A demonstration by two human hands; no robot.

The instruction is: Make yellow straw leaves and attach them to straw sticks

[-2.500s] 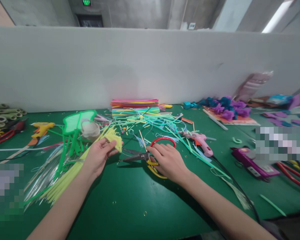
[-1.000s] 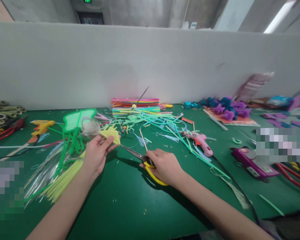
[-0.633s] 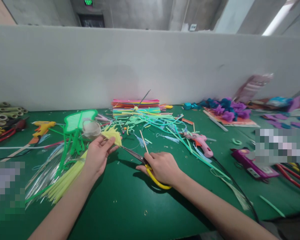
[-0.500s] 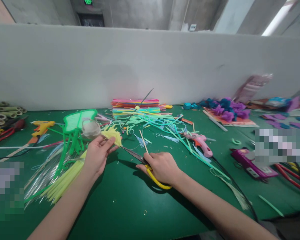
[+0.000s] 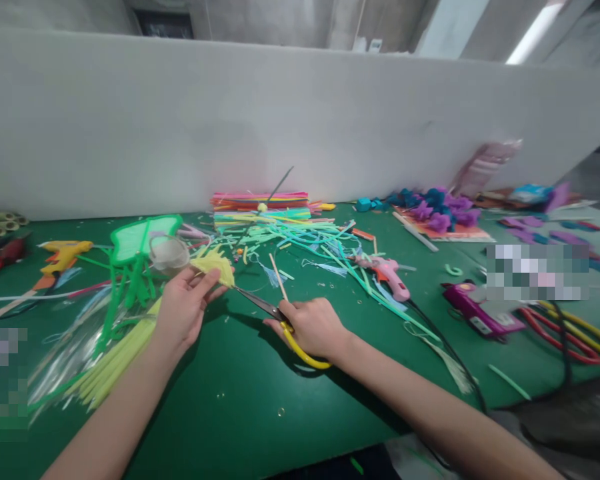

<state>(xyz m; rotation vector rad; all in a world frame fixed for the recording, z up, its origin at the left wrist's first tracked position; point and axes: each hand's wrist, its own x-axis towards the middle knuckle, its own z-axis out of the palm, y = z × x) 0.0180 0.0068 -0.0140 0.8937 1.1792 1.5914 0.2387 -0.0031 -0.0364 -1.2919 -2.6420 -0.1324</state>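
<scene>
Between the thumb and fingers of my left hand point(image 5: 185, 307) is a yellow fringed piece point(image 5: 214, 268), fanned out at its top. My right hand point(image 5: 313, 327) is closed on scissors with yellow handles point(image 5: 303, 353). Their dark blades point(image 5: 257, 302) point up and left, with the tips at the lower right corner of the yellow piece. A thin pale stick point(image 5: 279, 275) rises from by my right thumb and forefinger; its lower end is hidden. Behind my left hand lies a clear round cup-like thing point(image 5: 169, 253).
Green and yellow pipe cleaners point(image 5: 115, 360) lie left, by a yellow glue gun point(image 5: 63, 259). Coloured strips point(image 5: 263, 200) are stacked at the back. A pink glue gun point(image 5: 391, 277), a magenta device point(image 5: 480, 312) and purple-blue flowers point(image 5: 440, 208) stand right. A grey partition point(image 5: 300, 120) closes the back.
The whole view has shifted, so the table things sit further left and slightly higher. Both hands keep their hold, and the scissors stay at the yellow piece's corner.
</scene>
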